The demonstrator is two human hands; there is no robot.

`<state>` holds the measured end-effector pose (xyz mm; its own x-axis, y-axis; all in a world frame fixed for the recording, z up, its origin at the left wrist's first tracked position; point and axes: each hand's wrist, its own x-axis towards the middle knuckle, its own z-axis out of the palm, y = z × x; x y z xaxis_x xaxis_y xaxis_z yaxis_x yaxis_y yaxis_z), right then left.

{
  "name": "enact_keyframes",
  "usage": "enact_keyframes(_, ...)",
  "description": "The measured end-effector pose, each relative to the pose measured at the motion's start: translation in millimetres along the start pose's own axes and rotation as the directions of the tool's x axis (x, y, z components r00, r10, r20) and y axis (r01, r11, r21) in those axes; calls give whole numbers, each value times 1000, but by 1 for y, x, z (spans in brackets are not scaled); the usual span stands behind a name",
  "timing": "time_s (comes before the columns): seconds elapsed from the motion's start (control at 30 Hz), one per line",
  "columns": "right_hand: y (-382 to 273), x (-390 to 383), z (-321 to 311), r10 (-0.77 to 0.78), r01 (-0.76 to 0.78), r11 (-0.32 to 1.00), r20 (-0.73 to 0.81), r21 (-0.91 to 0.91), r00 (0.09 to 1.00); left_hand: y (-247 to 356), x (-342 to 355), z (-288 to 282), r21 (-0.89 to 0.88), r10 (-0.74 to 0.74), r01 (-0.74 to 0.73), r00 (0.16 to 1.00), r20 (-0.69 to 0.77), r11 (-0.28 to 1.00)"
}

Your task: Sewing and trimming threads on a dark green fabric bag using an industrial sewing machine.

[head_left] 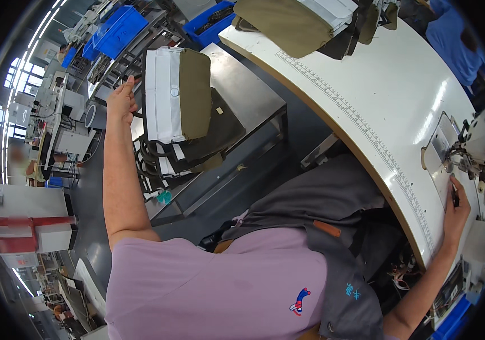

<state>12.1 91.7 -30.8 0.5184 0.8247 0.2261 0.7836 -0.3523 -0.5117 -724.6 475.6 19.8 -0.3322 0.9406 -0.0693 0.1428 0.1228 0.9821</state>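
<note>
My left arm reaches out to the metal table at the left. My left hand [122, 101] is closed beside the dark edge of an olive and white fabric bag piece [163, 96]; a dark strap-like bit shows at its fingertips, but what it grips is unclear. This piece lies on top of a stack of dark and olive bag pieces [225, 127] with black looped straps [147, 154]. Over the white sewing table, my right hand [458, 212] is closed around a small dark tool [455, 196], mostly hidden by the fingers, close to the sewing machine [472, 156].
The white curved sewing table [367, 85] has a printed ruler along its edge. More olive bag pieces [288, 25] lie at its far end. The metal side table [242, 96] stands left of it. Blue bins [119, 31] are farther back. A person in blue [452, 42] is at far right.
</note>
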Motion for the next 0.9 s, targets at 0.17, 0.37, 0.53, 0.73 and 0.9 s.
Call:
enact_keyframes(0.17,-3,-3,4,2,-1,999,-19,45,1000,-21,15,22,-91,-1,5,999,38,996)
enact_keyframes(0.37,-3,-5,-1,55,-56,997,11,53,998,-28,3,59,-54,349,-345,922,167,937)
enact_keyframes(0.53,0,-3,-3,137,-140,989,43,56,990,-63,-4,49,553,503,-831,503,703,57)
enact_keyframes(0.73,-2,-2,0,97,-98,994,37,52,995,-136,-37,12,630,39,-762,632,774,-151)
enact_keyframes(0.9,-4,-3,-10,230,-220,968,75,-117,970,-131,-24,25,672,279,-740,638,718,-36)
